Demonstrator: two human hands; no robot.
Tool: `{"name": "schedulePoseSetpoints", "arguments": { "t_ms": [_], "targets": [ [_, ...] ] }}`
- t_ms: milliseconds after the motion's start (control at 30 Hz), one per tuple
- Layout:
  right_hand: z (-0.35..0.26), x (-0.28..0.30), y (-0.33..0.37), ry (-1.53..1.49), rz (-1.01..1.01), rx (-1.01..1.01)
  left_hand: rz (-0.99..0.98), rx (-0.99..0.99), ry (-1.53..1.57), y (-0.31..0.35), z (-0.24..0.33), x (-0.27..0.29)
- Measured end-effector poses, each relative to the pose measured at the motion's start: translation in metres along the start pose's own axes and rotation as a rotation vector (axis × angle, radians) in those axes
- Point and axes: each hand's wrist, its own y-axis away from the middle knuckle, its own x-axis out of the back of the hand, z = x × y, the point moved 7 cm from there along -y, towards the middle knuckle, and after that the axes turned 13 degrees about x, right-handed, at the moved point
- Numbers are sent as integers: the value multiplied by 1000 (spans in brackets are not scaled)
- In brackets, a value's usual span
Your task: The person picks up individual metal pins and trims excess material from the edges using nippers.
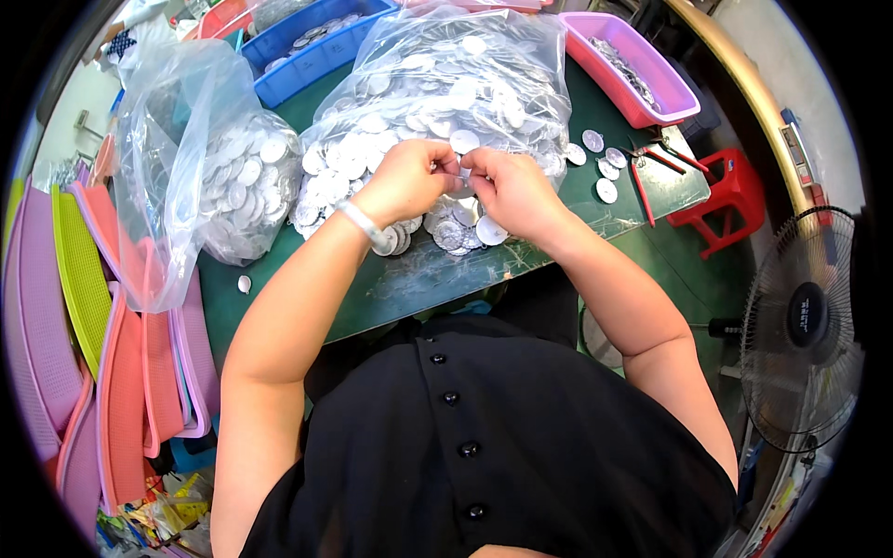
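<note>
My left hand (406, 179) and my right hand (513, 193) meet over the table, fingertips pinched together. Whatever sits between them is too small and too covered by the fingers to make out. Round silver-grey metal discs (454, 234) lie in a pile just below my hands. Behind them a large clear plastic bag (437, 79) holds a heap of the same discs, some spilling from its near side. A second clear bag (244, 181) of discs stands to the left. A single small disc (244, 284) rests near the table's left front.
At the back are a blue bin (312, 56) and a pink bin (633, 79), both with metal pieces. Red-handled pliers (644, 193) and several loose discs (606, 167) lie right. A red stool (730, 200), a fan (807, 321) and stacked coloured baskets (121, 391) flank the table.
</note>
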Motion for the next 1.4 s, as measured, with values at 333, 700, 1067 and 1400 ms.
{"name": "schedulePoseSetpoints", "arguments": {
  "t_ms": [333, 700, 1067, 1400],
  "targets": [
    [-35, -19, -86, -494, -532, -137, 202, 209, 289, 88, -79, 34],
    [-1, -49, -246, -537, -52, -131, 439, 350, 522, 136, -132, 63],
    [-76, -117, -109, 203, -461, 448, 121, 340, 1219, 144, -141, 43],
    [-75, -102, -97, 31, -188, 502, 178, 292, 1227, 142, -136, 44]
  ]
}}
